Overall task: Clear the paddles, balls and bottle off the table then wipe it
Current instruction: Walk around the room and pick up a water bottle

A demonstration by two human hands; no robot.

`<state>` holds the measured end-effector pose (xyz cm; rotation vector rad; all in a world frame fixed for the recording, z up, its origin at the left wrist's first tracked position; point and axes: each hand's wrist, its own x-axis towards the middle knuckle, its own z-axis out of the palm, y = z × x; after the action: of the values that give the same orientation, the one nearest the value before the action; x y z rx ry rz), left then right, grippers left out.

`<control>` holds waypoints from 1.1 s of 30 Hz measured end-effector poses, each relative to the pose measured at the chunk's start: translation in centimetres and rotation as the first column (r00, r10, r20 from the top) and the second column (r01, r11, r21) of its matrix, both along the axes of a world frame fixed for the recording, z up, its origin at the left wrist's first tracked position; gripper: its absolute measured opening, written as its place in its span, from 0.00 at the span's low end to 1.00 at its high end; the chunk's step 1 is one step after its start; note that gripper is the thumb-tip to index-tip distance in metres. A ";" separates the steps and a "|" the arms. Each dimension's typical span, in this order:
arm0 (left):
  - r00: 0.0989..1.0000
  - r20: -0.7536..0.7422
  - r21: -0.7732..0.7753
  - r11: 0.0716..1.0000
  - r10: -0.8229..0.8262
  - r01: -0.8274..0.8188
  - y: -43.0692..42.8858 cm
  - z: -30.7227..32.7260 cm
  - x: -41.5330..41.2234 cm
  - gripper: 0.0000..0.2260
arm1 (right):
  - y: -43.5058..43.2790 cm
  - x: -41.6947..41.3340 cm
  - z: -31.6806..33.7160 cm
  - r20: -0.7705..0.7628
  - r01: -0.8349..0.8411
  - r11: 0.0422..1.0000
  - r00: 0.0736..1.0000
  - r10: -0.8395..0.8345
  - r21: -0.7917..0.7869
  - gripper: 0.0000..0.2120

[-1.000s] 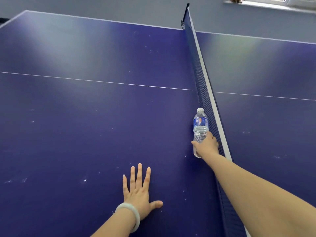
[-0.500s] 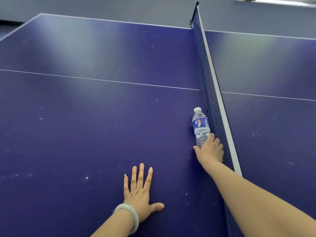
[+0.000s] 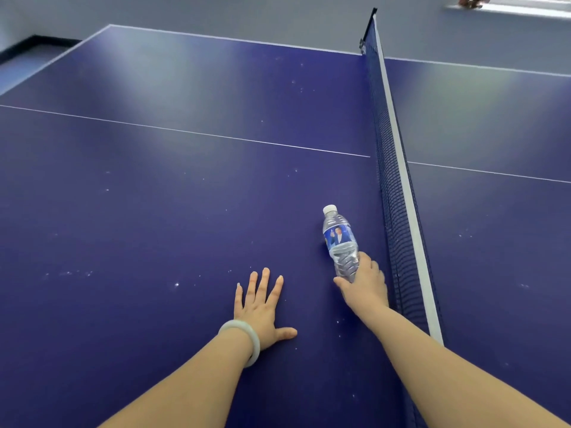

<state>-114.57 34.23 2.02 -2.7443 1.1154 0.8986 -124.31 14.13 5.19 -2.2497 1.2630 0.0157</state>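
Note:
A clear plastic water bottle point(image 3: 339, 239) with a white cap and a blue label is tilted to the left over the dark blue table tennis table point(image 3: 154, 196), just left of the net. My right hand point(image 3: 366, 287) grips the bottle's lower part, fingers curled round it. My left hand point(image 3: 262, 307) lies flat on the table with the fingers spread, a pale bangle on its wrist. No paddles or balls are in view.
The net point(image 3: 398, 186) with its white top band runs from the near right to the far edge, close to my right hand. White specks dot the table surface. Grey floor lies beyond the far edge.
My right hand has drawn the bottle away from the net, towards me and leftward, and tilted it. My left hand has stayed flat on the table.

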 end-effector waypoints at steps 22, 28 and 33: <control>0.690 -0.263 -0.369 0.590 0.675 -0.718 36.3 12.7 1.9 0.20 | 33.9 6.9 8.0 0.399 -0.327 0.685 0.915 0.058 0.651 0.25; 0.488 -0.239 -0.380 0.382 0.839 -0.842 54.4 14.0 -0.8 0.17 | 51.0 9.6 9.5 0.422 -0.482 0.582 0.872 0.248 0.655 0.28; 0.326 -0.195 -0.402 0.228 0.925 -0.887 66.3 14.8 -2.0 0.17 | 63.7 11.5 10.6 0.441 -0.577 0.512 0.817 0.373 0.636 0.30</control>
<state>-116.55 100.53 16.78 -3.7308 -0.6777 0.4932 -112.81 77.78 15.84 -1.6842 0.3118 0.3869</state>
